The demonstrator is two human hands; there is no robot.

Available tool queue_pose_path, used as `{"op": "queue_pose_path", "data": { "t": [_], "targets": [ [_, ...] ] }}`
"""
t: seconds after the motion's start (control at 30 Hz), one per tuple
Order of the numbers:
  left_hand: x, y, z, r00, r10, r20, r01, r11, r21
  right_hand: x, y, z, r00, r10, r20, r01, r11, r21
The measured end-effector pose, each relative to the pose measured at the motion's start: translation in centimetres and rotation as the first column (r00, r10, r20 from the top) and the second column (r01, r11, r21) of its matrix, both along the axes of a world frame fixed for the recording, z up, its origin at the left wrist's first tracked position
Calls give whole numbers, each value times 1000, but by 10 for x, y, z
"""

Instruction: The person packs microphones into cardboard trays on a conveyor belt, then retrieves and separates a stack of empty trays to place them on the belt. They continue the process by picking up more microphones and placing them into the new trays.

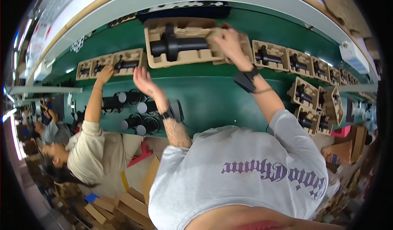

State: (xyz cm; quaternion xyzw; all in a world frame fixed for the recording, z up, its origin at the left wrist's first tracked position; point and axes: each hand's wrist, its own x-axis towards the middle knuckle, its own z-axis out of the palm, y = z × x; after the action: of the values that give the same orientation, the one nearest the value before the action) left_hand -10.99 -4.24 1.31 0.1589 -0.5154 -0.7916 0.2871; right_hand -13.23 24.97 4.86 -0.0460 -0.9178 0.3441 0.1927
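A moulded brown pulp tray (200, 60) lies ahead of me on the green bench, with a black cylindrical device (174, 46) with a cross arm set in its hollow. At the tray's right end my right hand (230, 44) is closed on a second brown pulp tray piece (244, 46), its fingertips partly smeared by motion. My left hand (145, 83) hovers open and holds nothing, just below the left end of the first tray, fingers stretched out. Dark bands sit on both my wrists.
Several pulp trays with black devices run along the line, including a tray (270, 56) at right and stacked trays (305, 93) nearer. Black cylinders (147, 125) stand at left. A co-worker's hand (105, 73) touches a tray at left. Cardboard boxes (131, 207) lie below.
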Motion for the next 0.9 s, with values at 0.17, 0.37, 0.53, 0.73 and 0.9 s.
{"op": "queue_pose_path", "data": {
  "t": [0.17,0.37,0.53,0.73,0.9],
  "targets": [
    [21,14,-9,974,-81,210,112,984,-140,-24,4,-68,988,-73,138,23,941,338],
    [-25,12,-66,912,-169,375,382,686,-620,-15,-55,-70,797,-188,574,87,976,200],
    [-37,12,-102,892,-65,448,445,304,-842,-3,-64,-85,818,-173,549,67,976,209],
    [-31,10,-123,908,-170,382,407,150,-901,4,-57,-91,801,-205,563,107,974,202],
    [-27,10,-121,899,-118,421,432,91,-897,23,-52,-90,901,-163,403,81,974,212]
  ]
}}
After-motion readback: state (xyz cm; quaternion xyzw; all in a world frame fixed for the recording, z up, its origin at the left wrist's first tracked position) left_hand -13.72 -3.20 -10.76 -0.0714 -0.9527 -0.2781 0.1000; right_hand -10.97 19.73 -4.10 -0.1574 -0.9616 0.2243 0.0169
